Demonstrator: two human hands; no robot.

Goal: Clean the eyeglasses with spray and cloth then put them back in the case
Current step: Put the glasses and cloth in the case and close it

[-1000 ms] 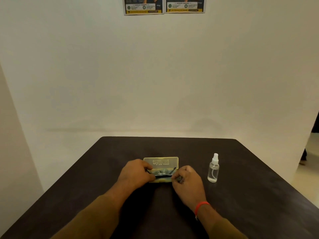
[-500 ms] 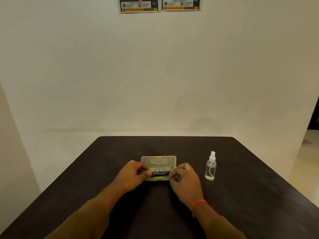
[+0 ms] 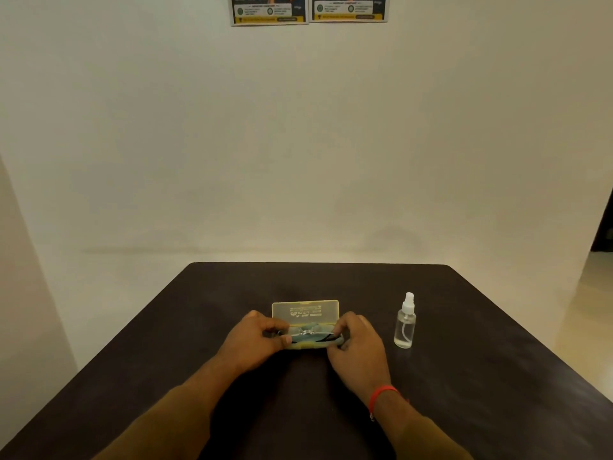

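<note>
A pale yellow translucent glasses case (image 3: 305, 313) lies open in the middle of the dark table, its lid raised toward the wall. The eyeglasses (image 3: 306, 333), clear lenses with dark arms, lie folded in the case's lower half. My left hand (image 3: 255, 340) pinches the left end of the glasses, and my right hand (image 3: 356, 343) grips the right end at the case's edge. A clear spray bottle (image 3: 405, 322) with a white nozzle stands upright to the right of the case. No cloth can be made out.
The dark table (image 3: 464, 376) ends at a far edge in front of a plain wall. Two posters (image 3: 308, 8) hang high on the wall. A red thread band circles my right wrist. A doorway opens at the far right.
Both hands have stayed at the ends of the case and shifted slightly. The glasses now sit lower and flatter in the case than a second ago.
</note>
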